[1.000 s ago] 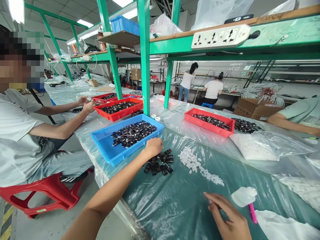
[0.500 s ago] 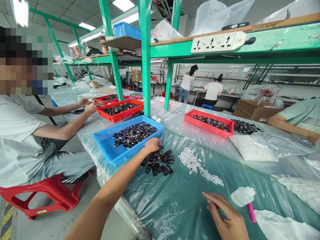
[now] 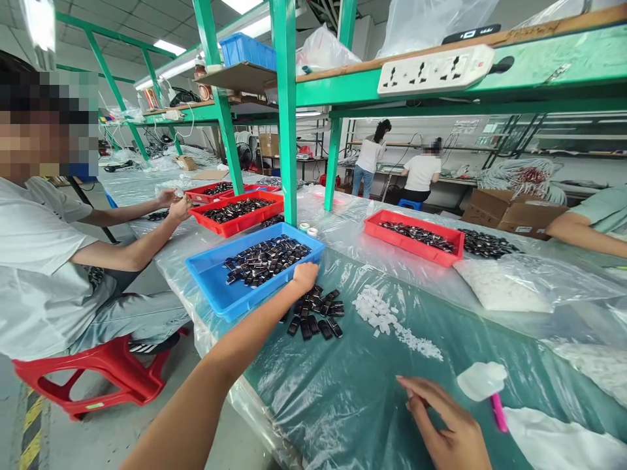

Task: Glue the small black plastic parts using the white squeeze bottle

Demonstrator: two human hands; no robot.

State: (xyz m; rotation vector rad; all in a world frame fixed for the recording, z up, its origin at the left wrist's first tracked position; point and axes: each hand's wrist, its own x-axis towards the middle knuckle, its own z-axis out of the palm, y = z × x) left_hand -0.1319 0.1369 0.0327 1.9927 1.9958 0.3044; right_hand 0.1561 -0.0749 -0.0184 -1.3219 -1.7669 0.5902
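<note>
My left hand (image 3: 305, 277) is closed at the right rim of the blue tray (image 3: 208, 292), its fingers curled down and mostly hidden. What it holds, if anything, I cannot make out. Inside that tray lies a heap of small black plastic pieces (image 3: 267, 258). More loose black pieces (image 3: 318, 313) lie on the table just below my left hand. My right hand (image 3: 445, 421) hovers near the front of the table, thumb and fingers apart, with nothing visible in it. Beyond it lie small white pieces (image 3: 377, 310) in a loose scatter.
To the right are a pink pen-like object (image 3: 499, 412), a whitish lump (image 3: 482, 381) and a bag of white pieces (image 3: 504, 287). A red tray (image 3: 414, 245) stands farther back. Green posts (image 3: 284, 117) rise from the table. A co-worker (image 3: 44, 261) sits at left.
My left hand has moved slightly away from me, from over the loose black pieces toward the blue tray's rim. My right hand has stayed about where it was. The view has shifted a little.
</note>
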